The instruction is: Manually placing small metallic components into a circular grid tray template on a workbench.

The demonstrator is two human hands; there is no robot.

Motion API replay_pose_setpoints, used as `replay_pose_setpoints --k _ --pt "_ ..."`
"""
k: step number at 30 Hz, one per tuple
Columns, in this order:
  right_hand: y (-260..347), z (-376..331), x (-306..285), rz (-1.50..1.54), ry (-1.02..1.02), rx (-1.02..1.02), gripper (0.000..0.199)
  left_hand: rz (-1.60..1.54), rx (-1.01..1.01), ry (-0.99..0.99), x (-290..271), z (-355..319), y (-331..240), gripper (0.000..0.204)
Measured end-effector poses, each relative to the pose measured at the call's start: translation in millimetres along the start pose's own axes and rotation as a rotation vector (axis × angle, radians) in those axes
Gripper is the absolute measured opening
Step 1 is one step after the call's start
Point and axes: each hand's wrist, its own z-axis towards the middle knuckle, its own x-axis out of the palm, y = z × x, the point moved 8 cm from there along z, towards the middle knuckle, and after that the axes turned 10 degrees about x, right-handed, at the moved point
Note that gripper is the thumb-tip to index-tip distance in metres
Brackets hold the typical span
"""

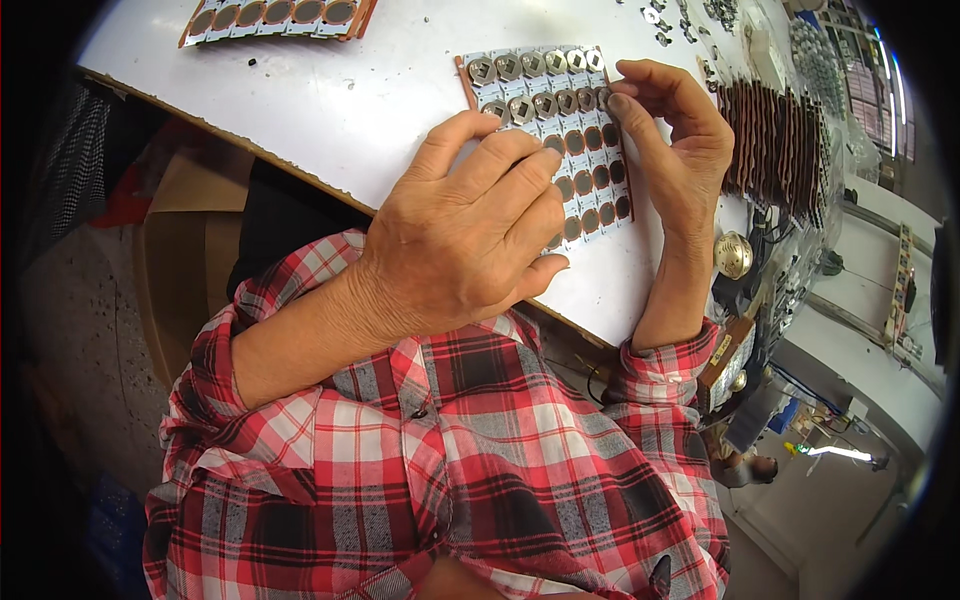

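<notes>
A panel of small joined circuit boards (590,145) lies on the white table in front of me. Round metal clips (532,64) fill its two far rows, while the nearer rows show bare dark round pads. My left hand (470,215) arches palm down over the panel's left part, fingers apart and curved, with one fingertip at the left clip of the second row. It hides part of the nearer rows. At the right edge, the thumb of my right hand (685,130) touches the end of the second clip row; its index finger is spread away from the thumb.
Another panel with dark pads (270,18) lies at the far left. Loose metal parts (660,20) are scattered at the back right. Beside my right hand stands a dense row of upright brown-edged panels (770,145). The table's front edge (230,140) runs diagonally. Another person (740,467) appears at the far right.
</notes>
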Motion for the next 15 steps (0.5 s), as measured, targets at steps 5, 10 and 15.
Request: replay_pose_setpoints --k 5,10,15 --pt "12.1 -1.1 3.0 -0.086 0.052 -0.087 0.029 -0.005 -0.009 0.01 -0.5 0.4 -0.2 0.043" --pt "17.2 0.4 4.9 -0.159 0.082 -0.13 0.026 0.014 0.005 0.039 -1.6 0.6 -0.6 0.048" --pt "6.4 -1.7 -1.9 -0.105 -0.078 -0.097 0.023 0.016 0.0 0.03 -0.6 1.1 2.2 0.046"
